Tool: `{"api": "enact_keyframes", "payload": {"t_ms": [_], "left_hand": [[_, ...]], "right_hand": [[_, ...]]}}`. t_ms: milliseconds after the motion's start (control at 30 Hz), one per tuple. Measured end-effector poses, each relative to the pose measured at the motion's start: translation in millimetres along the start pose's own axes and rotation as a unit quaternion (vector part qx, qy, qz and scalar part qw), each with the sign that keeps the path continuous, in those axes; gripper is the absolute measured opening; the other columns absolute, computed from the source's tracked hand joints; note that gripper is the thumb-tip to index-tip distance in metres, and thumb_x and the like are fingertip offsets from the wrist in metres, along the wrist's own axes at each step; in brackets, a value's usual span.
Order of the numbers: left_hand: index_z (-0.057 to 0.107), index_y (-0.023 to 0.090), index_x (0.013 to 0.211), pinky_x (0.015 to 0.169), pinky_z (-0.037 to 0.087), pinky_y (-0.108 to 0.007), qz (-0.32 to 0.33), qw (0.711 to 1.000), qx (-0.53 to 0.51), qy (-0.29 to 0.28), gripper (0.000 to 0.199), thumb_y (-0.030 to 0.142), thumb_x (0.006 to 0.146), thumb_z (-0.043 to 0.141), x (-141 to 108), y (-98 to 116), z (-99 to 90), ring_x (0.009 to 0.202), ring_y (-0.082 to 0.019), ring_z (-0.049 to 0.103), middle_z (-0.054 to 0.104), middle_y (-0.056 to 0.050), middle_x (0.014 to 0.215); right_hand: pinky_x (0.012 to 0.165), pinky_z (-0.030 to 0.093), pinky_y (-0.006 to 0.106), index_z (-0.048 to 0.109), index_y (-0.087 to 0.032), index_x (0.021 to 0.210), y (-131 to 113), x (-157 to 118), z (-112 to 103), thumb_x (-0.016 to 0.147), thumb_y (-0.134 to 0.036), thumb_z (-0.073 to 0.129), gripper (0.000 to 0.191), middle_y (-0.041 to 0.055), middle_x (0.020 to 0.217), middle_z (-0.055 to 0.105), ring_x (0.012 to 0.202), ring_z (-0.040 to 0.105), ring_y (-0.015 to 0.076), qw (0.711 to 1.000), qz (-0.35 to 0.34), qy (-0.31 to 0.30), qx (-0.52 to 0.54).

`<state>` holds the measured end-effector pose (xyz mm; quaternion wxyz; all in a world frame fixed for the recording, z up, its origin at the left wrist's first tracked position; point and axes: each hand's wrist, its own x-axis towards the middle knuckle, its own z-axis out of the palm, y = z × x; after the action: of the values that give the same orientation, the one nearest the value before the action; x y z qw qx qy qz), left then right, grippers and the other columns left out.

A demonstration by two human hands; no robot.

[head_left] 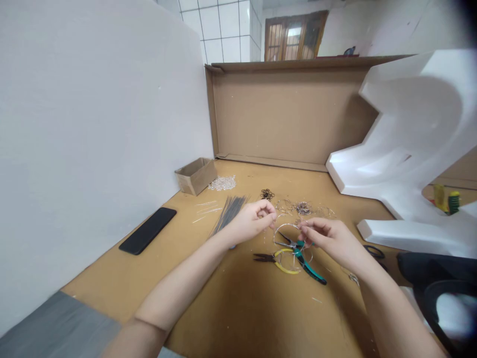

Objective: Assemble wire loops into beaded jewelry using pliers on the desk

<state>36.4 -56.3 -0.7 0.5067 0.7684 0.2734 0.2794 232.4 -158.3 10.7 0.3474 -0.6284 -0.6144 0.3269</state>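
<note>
My right hand (328, 238) pinches a thin silvery wire ring (275, 232) at its right side. My left hand (253, 219) is at the ring's left, its fingers curled together; whatever they hold, if anything, is too small to make out. Below the ring lie pliers with teal and black handles (310, 268), their jaws pointing up and left. Pliers with yellow handles (283, 267) rest partly under them, along with more wire rings. A bundle of straight grey wires (231, 211) lies beyond my left forearm.
Behind are a pile of small black rings (267, 194), tangled wire (302, 208) and clear beads (223, 183) beside a small cardboard box (197, 176). A black phone (148, 230) lies left. White foam (410, 124) stands right; a cardboard panel (286, 114) closes the back.
</note>
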Motion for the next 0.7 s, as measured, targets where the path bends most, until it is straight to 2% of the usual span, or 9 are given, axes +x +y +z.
{"api": "enact_keyframes", "payload": {"t_ms": [133, 267, 433, 700], "left_hand": [[0.051, 0.016, 0.089, 0.062, 0.044, -0.024, 0.010, 1.000, -0.019, -0.013, 0.016, 0.031, 0.082, 0.054, -0.2, -1.2, 4.0, 0.063, -0.010, 0.057, 0.061, -0.001, 0.070], [0.052, 0.015, 0.088, 0.064, 0.045, -0.025, 0.006, 0.999, -0.031, -0.023, 0.019, 0.034, 0.082, 0.052, -2.4, 3.3, 9.0, 0.066, -0.011, 0.058, 0.062, -0.002, 0.077], [0.055, 0.016, 0.087, 0.063, 0.043, -0.024, -0.009, 0.999, 0.008, -0.040, 0.018, 0.033, 0.082, 0.052, -5.3, 7.1, 13.4, 0.066, -0.012, 0.057, 0.062, -0.001, 0.070], [0.054, 0.016, 0.084, 0.066, 0.044, -0.025, -0.010, 1.000, -0.008, -0.029, 0.016, 0.032, 0.081, 0.052, -3.5, 4.9, 9.5, 0.067, -0.012, 0.058, 0.062, -0.001, 0.071]], "right_hand": [[0.056, 0.042, 0.027, 0.062, -0.019, 0.066, -4.9, -2.6, 4.9, 0.083, -0.042, 0.045, 0.034, 0.0009, 0.058, 0.063, 0.057, 0.057, 0.0155, 0.993, -0.021, 0.043, -0.110], [0.054, 0.041, 0.027, 0.068, -0.020, 0.074, -8.2, -6.3, 10.3, 0.084, -0.040, 0.045, 0.032, 0.0023, 0.062, 0.067, 0.057, 0.058, 0.0167, 0.979, -0.055, 0.081, -0.178], [0.057, 0.042, 0.027, 0.070, -0.022, 0.079, -10.2, -7.8, 13.9, 0.084, -0.038, 0.046, 0.029, 0.0031, 0.071, 0.071, 0.060, 0.062, 0.0182, 0.973, -0.060, 0.102, -0.198], [0.057, 0.043, 0.027, 0.068, -0.022, 0.075, -9.4, -7.1, 11.9, 0.085, -0.039, 0.045, 0.031, 0.0026, 0.068, 0.070, 0.060, 0.062, 0.0181, 0.974, -0.061, 0.101, -0.196]]}}
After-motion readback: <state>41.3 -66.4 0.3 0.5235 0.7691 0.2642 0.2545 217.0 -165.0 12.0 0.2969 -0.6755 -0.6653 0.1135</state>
